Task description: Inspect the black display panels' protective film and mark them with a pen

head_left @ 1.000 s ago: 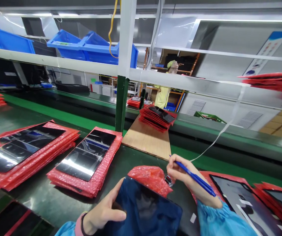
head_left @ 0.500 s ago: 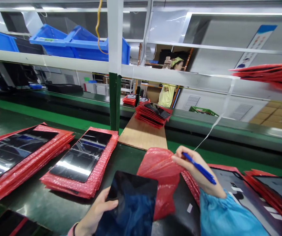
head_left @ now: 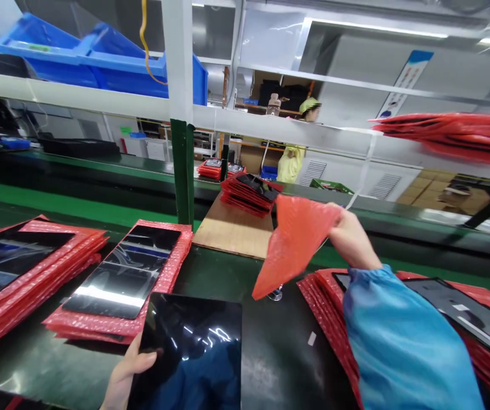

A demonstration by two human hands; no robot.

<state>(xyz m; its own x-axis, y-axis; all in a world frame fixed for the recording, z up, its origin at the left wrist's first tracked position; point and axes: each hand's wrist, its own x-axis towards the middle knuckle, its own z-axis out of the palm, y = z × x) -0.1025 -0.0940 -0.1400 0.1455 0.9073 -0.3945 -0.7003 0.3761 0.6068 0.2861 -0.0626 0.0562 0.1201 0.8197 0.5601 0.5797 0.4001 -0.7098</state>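
Observation:
My left hand grips the left edge of a black, glossy screen panel, thumb on its face. Higher up and to the right, my right hand pinches one end of a red bubble-wrap bag, which hangs in the air apart from the panel. Whether a pen is also in that hand cannot be seen. Behind the panel, a dark screen lies on a pile of red bubble bags. Beneath my right sleeve is another pile of red bags with panels on it.
A green post rises at the bench's back, beside a wooden board bearing stacked red bags. Blue bins and more red bags rest on the overhead rail. A person in yellow is beyond the bench.
My right hand has raised the red bag up and away from the panel. The blue pen seen in that hand before no longer shows. The view has swung a little right.

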